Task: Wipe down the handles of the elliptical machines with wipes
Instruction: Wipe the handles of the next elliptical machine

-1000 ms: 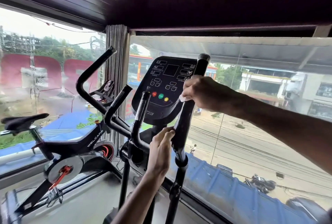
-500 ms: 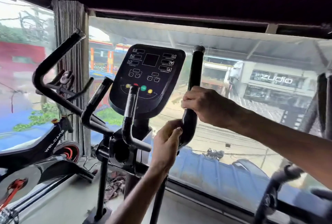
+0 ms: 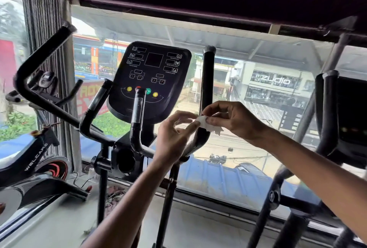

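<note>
wipe [image 3: 202,121] pinched btwn L hand [image 3: 174,134], R hand [image 3: 236,120]

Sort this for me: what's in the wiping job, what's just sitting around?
Job: wipe, pinched by left hand and right hand; tall right handle; bent left handle; neighbouring elliptical's handles.
Idle: console; spin bike; floor rags.

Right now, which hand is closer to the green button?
Left. The left hand is just below and right of the green button; the right hand is farther right, past the elliptical handle. Both pinch the wipe.
</note>
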Tool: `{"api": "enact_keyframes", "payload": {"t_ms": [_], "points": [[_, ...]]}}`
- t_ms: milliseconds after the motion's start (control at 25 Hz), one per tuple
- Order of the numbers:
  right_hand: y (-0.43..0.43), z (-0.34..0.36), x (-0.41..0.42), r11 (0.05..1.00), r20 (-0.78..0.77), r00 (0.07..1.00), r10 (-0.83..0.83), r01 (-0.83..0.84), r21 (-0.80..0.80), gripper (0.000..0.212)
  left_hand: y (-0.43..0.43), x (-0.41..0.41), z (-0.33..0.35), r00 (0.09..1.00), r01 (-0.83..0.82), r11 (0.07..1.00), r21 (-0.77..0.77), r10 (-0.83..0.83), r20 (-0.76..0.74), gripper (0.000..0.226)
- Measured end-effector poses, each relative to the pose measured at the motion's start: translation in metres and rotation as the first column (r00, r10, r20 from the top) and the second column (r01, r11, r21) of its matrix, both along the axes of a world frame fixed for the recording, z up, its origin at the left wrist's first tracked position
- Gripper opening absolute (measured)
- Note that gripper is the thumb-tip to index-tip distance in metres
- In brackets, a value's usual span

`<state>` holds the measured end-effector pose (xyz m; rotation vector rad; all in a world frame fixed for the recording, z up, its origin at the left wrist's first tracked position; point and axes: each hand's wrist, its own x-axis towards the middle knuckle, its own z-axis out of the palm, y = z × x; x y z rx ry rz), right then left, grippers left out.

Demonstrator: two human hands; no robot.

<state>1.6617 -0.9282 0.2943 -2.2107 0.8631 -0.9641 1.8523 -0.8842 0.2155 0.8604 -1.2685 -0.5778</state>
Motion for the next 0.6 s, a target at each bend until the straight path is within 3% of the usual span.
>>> {"api": "enact_keyframes", "payload": {"t_ms": [120,200,280,360,440,600], "points": [[0.012,-0.004,-0.004,0.996,0.081,0.996,0.022,-0.03,0.088,0.014,0.016,-0.004,0.007,0.992,0.125,0.99,0.063,-0.126,0.005,0.027],[0.02,-0.009,-0.007,0.994,0.132,0.991,0.022,-0.037,0.107,0.011,0.024,-0.008,0.007,0.991,0.124,0.987,0.105,-0.128,0.032,0.014],[0.034,-0.014,-0.011,0.984,0.19,0.981,0.037,-0.068,0.162,0.012,0.035,-0.013,0.007,0.992,0.125,0.981,0.147,-0.124,-0.016,0.003],[0.05,-0.021,-0.017,0.97,0.189,0.981,0.054,-0.096,0.225,0.023,0.047,-0.018,0.007,0.989,0.133,0.969,0.21,-0.115,-0.097,0.01],[0.061,-0.029,-0.022,0.985,0.095,0.996,-0.001,-0.015,0.171,0.027,0.06,-0.023,0.005,0.977,0.171,0.949,0.265,-0.129,-0.171,0.017],[0.071,-0.045,-0.021,0.986,0.014,0.985,-0.169,0.169,-0.004,0.003,0.077,-0.02,-0.005,0.971,0.202,0.91,0.362,-0.138,-0.196,0.017]]}}
